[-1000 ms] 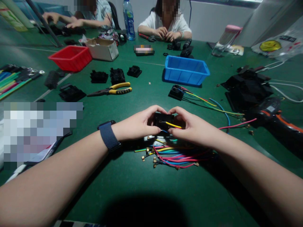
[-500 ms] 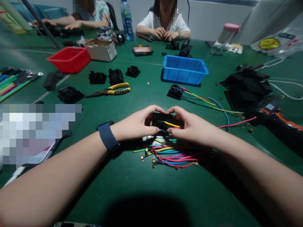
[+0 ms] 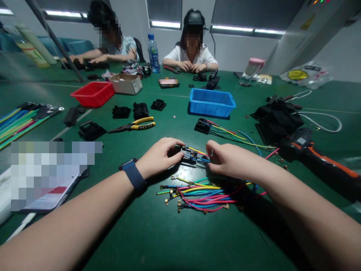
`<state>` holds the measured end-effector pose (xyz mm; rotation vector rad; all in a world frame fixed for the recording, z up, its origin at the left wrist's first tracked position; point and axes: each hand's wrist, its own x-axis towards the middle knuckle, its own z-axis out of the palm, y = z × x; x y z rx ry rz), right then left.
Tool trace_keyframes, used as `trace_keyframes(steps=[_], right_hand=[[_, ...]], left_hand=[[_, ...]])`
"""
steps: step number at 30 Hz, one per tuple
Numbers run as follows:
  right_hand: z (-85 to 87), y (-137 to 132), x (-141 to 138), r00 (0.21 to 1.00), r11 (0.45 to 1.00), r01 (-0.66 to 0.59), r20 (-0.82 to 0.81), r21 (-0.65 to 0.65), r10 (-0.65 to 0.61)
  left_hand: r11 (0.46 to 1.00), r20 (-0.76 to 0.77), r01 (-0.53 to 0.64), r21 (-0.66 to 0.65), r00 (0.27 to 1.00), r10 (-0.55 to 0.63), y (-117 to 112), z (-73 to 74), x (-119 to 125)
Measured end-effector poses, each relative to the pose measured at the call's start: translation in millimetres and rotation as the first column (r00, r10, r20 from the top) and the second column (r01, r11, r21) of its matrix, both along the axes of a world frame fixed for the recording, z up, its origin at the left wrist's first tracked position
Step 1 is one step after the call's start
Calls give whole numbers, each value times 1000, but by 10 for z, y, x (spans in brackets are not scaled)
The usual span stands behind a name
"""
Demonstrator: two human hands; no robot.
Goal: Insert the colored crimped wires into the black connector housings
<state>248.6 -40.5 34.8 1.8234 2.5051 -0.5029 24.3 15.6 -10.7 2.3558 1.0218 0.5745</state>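
A small black connector block (image 3: 189,154) with yellow, blue and red wires lies on the green table (image 3: 169,233) between my hands. My left hand (image 3: 159,157) curls around its left end, fingertips touching it. My right hand (image 3: 229,162) is closed in a pinch on the wires at its right side. Just below them lies a loose bunch of coloured wires (image 3: 201,194) with brass terminals. A dark watch band (image 3: 134,174) sits on my left wrist.
Yellow-handled pliers (image 3: 134,126), black connector housings (image 3: 132,110), a second wired block (image 3: 202,126), a blue bin (image 3: 211,102) and a red bin (image 3: 93,93) lie beyond. An orange-black power tool (image 3: 316,154) is at right. Two people work at the far side.
The view tilted upward, showing more of the room. My hands have drawn slightly apart, and the block now lies lower on the table with its wired face showing.
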Motion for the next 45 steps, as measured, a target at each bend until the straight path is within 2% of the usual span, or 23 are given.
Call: trace_keyframes(steps=[4, 7, 8, 10, 12, 13, 15, 18, 21, 27, 34, 37, 40, 43, 45], right_hand=[[-47, 94, 114, 994, 999, -18, -113, -27, 15], [-179, 195, 194, 979, 991, 125, -167, 48, -115], [-220, 224, 214, 968, 973, 203, -169, 109, -183], [-270, 260, 234, 947, 892, 320, -132, 320, -292], [-271, 260, 220, 946, 797, 302, -57, 523, -320], [-260, 246, 200, 953, 775, 253, -13, 579, -301], [-240, 203, 141, 972, 801, 164, 42, 576, -230], [-272, 145, 50, 992, 899, 18, 105, 437, -71], [-358, 136, 3, 984, 939, -130, 159, 317, 83], [-417, 167, -2, 986, 948, -122, 142, 295, 83], [-442, 153, -11, 989, 943, -107, 130, 314, 69], [-451, 152, -11, 989, 943, -103, 130, 316, 65], [-442, 151, -17, 987, 942, -107, 148, 319, 62], [-431, 153, -27, 984, 944, -106, 167, 312, 55], [-427, 156, -32, 984, 945, -99, 174, 312, 46]], left_hand=[[995, 68, -92, 44, 994, 89, 30, -17, -15], [990, 71, -124, 63, 990, 120, 45, -20, -34], [990, 66, -127, 60, 990, 123, 48, -19, -39], [991, 62, -124, 51, 991, 121, 51, -17, -44], [992, 62, -115, 46, 992, 112, 52, -15, -45], [993, 60, -109, 42, 992, 107, 54, -14, -45], [995, 47, -98, 29, 994, 97, 58, -14, -47], [997, 10, -82, 5, 997, 82, 70, -21, -52], [999, -40, -30, 16, 999, 30, 76, -28, -54], [990, -141, 94, 103, 987, -79, 61, -22, -52], [982, -227, 90, 169, 973, -50, 16, -21, -37], [975, -286, 63, 212, 958, 0, 7, -5, 17], [969, -327, 5, 245, 942, 78, 155, 61, 17], [937, -343, -166, 308, 899, 272, 531, 180, -120], [873, -334, -328, 363, 828, 450, 852, 253, -269]])
